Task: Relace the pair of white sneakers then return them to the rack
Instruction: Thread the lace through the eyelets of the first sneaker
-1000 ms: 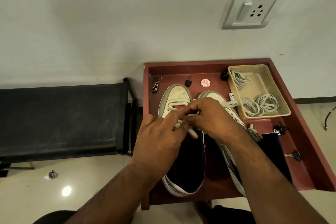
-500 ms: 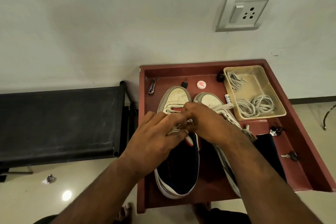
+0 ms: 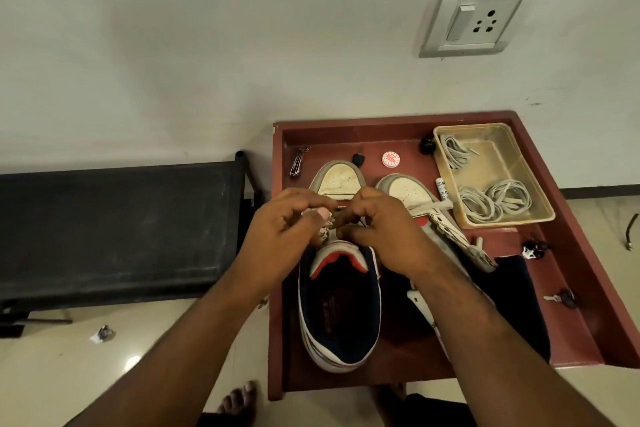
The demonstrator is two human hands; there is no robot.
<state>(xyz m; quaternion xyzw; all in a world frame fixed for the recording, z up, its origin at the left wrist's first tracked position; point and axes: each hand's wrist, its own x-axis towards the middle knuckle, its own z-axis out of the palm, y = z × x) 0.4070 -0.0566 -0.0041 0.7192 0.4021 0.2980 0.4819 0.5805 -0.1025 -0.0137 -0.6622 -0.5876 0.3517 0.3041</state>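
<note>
The left sneaker point(image 3: 341, 295) sits toe-to-wall on the red tabletop point(image 3: 346, 135), heel toward the person so both hands can reach the eyelets: the left hand point(image 3: 287, 236) and right hand point(image 3: 384, 229) each pinch the lace point(image 3: 330, 218) above its tongue. Two sneakers are there, the second sneaker point(image 3: 415, 198) just beside. A tub point(image 3: 491, 177) holds three lace bundles within easy reach.

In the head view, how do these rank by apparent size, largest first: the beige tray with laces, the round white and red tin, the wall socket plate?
1. beige tray
2. wall socket plate, somewhat smaller
3. round tin, clearly smallest
</note>
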